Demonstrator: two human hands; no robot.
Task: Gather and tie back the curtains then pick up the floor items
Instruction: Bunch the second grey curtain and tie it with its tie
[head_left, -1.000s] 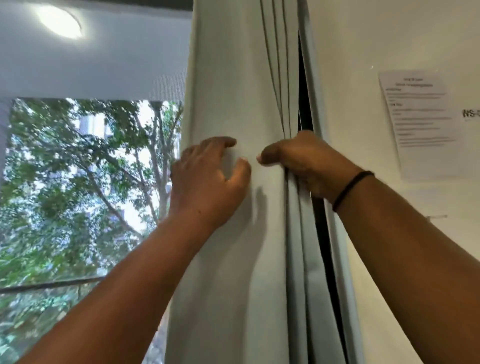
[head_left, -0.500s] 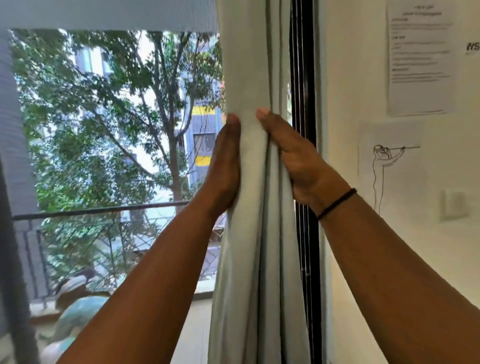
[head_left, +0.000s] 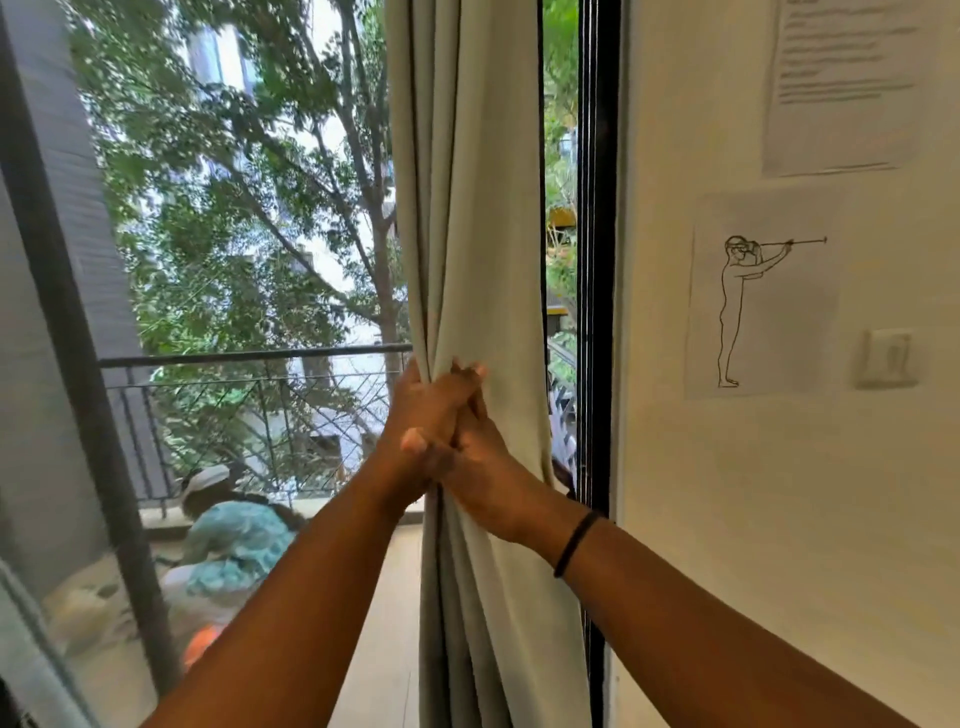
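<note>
Curtain (head_left: 467, 208) hung gathered in narrow bunch, pinched at waist between both hands. Left hand (head_left: 423, 415) wrapped round its left side, fingers curled over folds. Right hand (head_left: 488, 467) clasped from right, overlapping left, black band (head_left: 574, 543) on wrist. Window frame (head_left: 597, 260) just right of hands.

Pale beige tiled floor (head_left: 384, 649) runs from room out toward balcony. Blurred heap of turquoise and white fabric items (head_left: 234, 540) lies on it at left, behind glass. Small orange object (head_left: 200, 644) just beside heap, near edge. Kind of items: cannot tell.
</note>
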